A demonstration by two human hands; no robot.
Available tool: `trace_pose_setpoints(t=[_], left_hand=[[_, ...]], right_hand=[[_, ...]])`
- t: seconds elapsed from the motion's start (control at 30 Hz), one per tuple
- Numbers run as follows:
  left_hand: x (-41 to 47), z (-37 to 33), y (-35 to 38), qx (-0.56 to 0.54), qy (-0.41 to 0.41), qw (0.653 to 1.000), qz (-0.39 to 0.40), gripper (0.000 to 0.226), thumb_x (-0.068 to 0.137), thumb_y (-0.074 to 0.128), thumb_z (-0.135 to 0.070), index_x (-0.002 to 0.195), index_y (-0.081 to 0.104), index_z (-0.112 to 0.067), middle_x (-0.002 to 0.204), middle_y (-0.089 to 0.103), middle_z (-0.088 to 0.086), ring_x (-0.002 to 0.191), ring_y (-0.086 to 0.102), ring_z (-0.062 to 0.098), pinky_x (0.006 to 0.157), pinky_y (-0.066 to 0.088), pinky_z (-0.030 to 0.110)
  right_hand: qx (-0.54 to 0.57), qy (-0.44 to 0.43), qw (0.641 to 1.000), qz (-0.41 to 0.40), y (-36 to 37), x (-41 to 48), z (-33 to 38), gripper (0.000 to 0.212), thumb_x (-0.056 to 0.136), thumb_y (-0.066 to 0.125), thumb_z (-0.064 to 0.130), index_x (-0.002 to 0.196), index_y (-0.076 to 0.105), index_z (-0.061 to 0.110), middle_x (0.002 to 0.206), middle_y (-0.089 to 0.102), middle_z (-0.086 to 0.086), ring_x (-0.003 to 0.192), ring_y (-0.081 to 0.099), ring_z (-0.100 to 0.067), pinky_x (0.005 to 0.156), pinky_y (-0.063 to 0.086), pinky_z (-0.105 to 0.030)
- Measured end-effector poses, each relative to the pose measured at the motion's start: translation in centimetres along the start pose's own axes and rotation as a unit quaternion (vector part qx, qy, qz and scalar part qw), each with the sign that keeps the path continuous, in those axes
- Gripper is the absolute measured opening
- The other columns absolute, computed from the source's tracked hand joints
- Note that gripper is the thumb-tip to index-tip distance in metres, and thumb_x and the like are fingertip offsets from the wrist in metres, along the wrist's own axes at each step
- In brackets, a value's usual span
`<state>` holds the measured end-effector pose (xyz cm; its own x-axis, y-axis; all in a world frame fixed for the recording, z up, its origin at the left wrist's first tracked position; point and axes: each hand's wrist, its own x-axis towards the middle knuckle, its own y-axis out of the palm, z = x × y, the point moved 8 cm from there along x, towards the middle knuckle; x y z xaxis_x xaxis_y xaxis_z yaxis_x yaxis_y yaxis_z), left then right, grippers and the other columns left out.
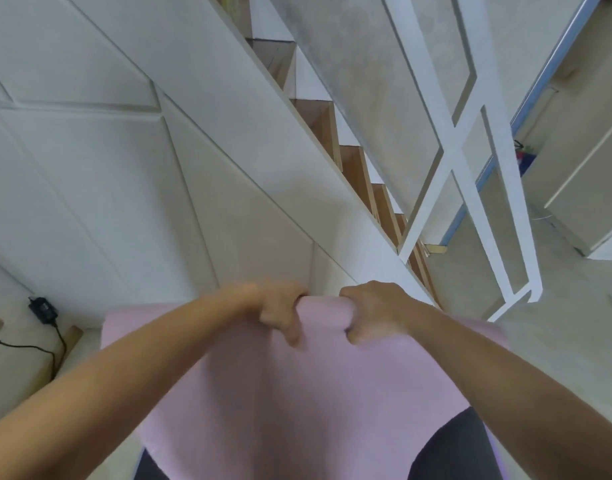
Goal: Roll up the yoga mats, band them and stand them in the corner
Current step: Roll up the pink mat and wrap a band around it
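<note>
The soft pink foam yoga mat (318,382) hangs at 6 o'clock, its top edge bunched. The left hand (280,311) and right hand (372,311) both clench that edge, side by side, below the white staircase (263,109) at 12 o'clock

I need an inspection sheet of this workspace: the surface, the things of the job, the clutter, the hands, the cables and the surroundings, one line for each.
Surface: pale floor, partly covered by the mat.
Job's things: one pink yoga mat, its far edge lifted and curled over, not yet a full roll; no band seen.
Clutter: a wooden stick on the floor at the left.
Hands: left hand and right hand both grip the mat's far edge, close together.
Cables: a black adapter with a black cable running across the floor at the left.
Surroundings: white panelled wall, wooden stairs, white railing.
</note>
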<state>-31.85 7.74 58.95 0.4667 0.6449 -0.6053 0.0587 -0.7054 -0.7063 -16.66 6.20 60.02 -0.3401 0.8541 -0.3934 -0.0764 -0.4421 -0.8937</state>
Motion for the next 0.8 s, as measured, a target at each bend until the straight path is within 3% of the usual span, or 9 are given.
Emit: trace_pose_setpoints(t=[0.07, 0.13, 0.23, 0.33, 0.47, 0.57, 0.67, 0.73, 0.8], left_hand=[[-0.2, -1.0, -0.9, 0.172, -0.001, 0.979, -0.112, 0.072, 0.06, 0.085, -0.044, 0.12, 0.053, -0.022, 0.115, 0.063, -0.001, 0.105, 0.062, 0.026, 0.085, 0.052, 0.035], [-0.5, -1.5, -1.3, 0.211, 0.009, 0.96, -0.185, 0.065, 0.064, 0.08, -0.049, 0.116, 0.051, -0.022, 0.114, 0.064, 0.002, 0.104, 0.062, 0.029, 0.078, 0.048, 0.034], [-0.5, -0.9, -1.7, 0.151, -0.011, 0.973, -0.174, 0.058, 0.064, 0.079, -0.044, 0.112, 0.055, -0.021, 0.11, 0.067, 0.005, 0.101, 0.064, 0.031, 0.073, 0.048, 0.033], [-1.1, -1.0, -2.4, 0.035, -0.013, 0.992, -0.121, 0.048, 0.06, 0.081, -0.027, 0.105, 0.064, -0.021, 0.101, 0.071, 0.004, 0.092, 0.067, 0.028, 0.075, 0.058, 0.037], [-2.6, -1.1, -2.6, -0.1, 0.004, 0.994, -0.038, 0.043, 0.061, 0.081, -0.01, 0.102, 0.069, -0.017, 0.102, 0.074, 0.004, 0.092, 0.072, 0.025, 0.071, 0.061, 0.036], [-3.0, -1.8, -2.9, 0.026, -0.002, 0.998, -0.064, 0.06, 0.06, 0.086, -0.028, 0.114, 0.06, -0.025, 0.114, 0.068, -0.001, 0.1, 0.067, 0.023, 0.085, 0.057, 0.036], [-3.3, -3.0, -3.1, 0.199, 0.0, 0.964, -0.175, 0.072, 0.06, 0.082, -0.039, 0.123, 0.051, -0.025, 0.116, 0.065, 0.001, 0.104, 0.063, 0.027, 0.087, 0.053, 0.038], [-4.0, -3.5, -3.4, 0.203, 0.0, 0.954, -0.22, 0.058, 0.064, 0.078, -0.035, 0.116, 0.055, -0.022, 0.11, 0.067, 0.005, 0.1, 0.064, 0.03, 0.077, 0.053, 0.034], [-4.3, -3.3, -3.5, 0.147, -0.018, 0.969, -0.198, 0.053, 0.064, 0.079, -0.031, 0.113, 0.06, -0.022, 0.108, 0.068, 0.004, 0.097, 0.065, 0.029, 0.072, 0.052, 0.032]], right_hand=[[0.063, 0.012, 0.997, 0.036, -0.1, 0.0, -0.6, 0.03, 0.062, 0.074, 0.033, 0.081, 0.051, 0.031, 0.084, 0.06, 0.007, 0.077, 0.06, -0.016, 0.065, 0.044, -0.031], [0.081, 0.017, 0.996, 0.041, -0.5, -0.1, -1.0, 0.03, 0.06, 0.074, 0.033, 0.081, 0.053, 0.03, 0.085, 0.061, 0.006, 0.079, 0.061, -0.019, 0.065, 0.045, -0.034], [0.001, 0.005, 1.0, -0.008, -1.7, -0.3, -0.8, 0.039, 0.067, 0.072, 0.042, 0.1, 0.053, 0.034, 0.089, 0.062, 0.01, 0.086, 0.061, -0.019, 0.075, 0.05, -0.035], [-0.107, -0.015, 0.99, -0.088, -2.7, -1.1, 0.0, 0.07, 0.064, 0.074, 0.056, 0.125, 0.043, 0.038, 0.105, 0.057, 0.011, 0.097, 0.057, -0.018, 0.082, 0.047, -0.037], [-0.115, -0.038, 0.983, -0.138, -3.2, -1.8, 1.0, 0.06, 0.07, 0.073, 0.054, 0.118, 0.049, 0.03, 0.099, 0.06, 0.009, 0.09, 0.06, -0.02, 0.071, 0.041, -0.033], [-0.049, -0.021, 0.994, -0.096, -3.3, -2.1, 0.5, 0.049, 0.068, 0.074, 0.05, 0.108, 0.052, 0.032, 0.088, 0.061, 0.01, 0.085, 0.06, -0.019, 0.065, 0.04, -0.03], [0.018, -0.013, 0.998, -0.064, -4.1, -2.5, 0.1, 0.04, 0.067, 0.076, 0.041, 0.099, 0.057, 0.029, 0.09, 0.063, 0.009, 0.087, 0.06, -0.016, 0.071, 0.049, -0.033], [0.012, -0.019, 0.998, -0.057, -4.3, -2.8, 0.4, 0.04, 0.068, 0.075, 0.042, 0.101, 0.058, 0.03, 0.093, 0.064, 0.009, 0.089, 0.06, -0.017, 0.075, 0.049, -0.035], [-0.039, -0.027, 0.995, -0.087, -4.7, -3.2, 0.9, 0.052, 0.068, 0.074, 0.05, 0.114, 0.054, 0.035, 0.099, 0.064, 0.011, 0.092, 0.06, -0.017, 0.072, 0.044, -0.032]])
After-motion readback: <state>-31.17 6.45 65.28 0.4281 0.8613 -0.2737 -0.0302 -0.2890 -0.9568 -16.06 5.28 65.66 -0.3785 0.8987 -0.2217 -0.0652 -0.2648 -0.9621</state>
